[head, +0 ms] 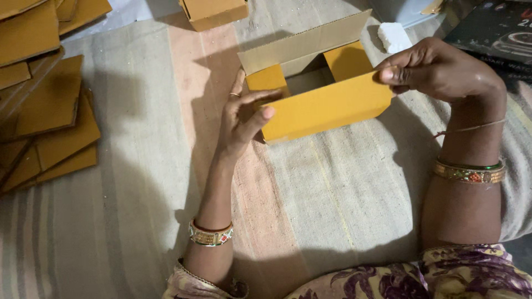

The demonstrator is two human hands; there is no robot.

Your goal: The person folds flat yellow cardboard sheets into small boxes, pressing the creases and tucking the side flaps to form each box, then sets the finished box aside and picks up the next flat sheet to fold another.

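Observation:
A yellow cardboard box (327, 105) stands half folded on a striped cloth, its brown inner flap raised at the back. My left hand (243, 113) grips the box's left front corner, thumb on the yellow front panel. At the right end of that panel, my right hand (438, 69) pinches the top corner between the fingers. The inside of the box shows bare brown card.
A pile of flat yellow box blanks (47, 116) lies at the left. Another folded box (213, 12) sits at the top edge. A white block (394, 36) and a dark printed carton (496, 33) lie at the top right. The striped cloth (332, 194) covers the floor.

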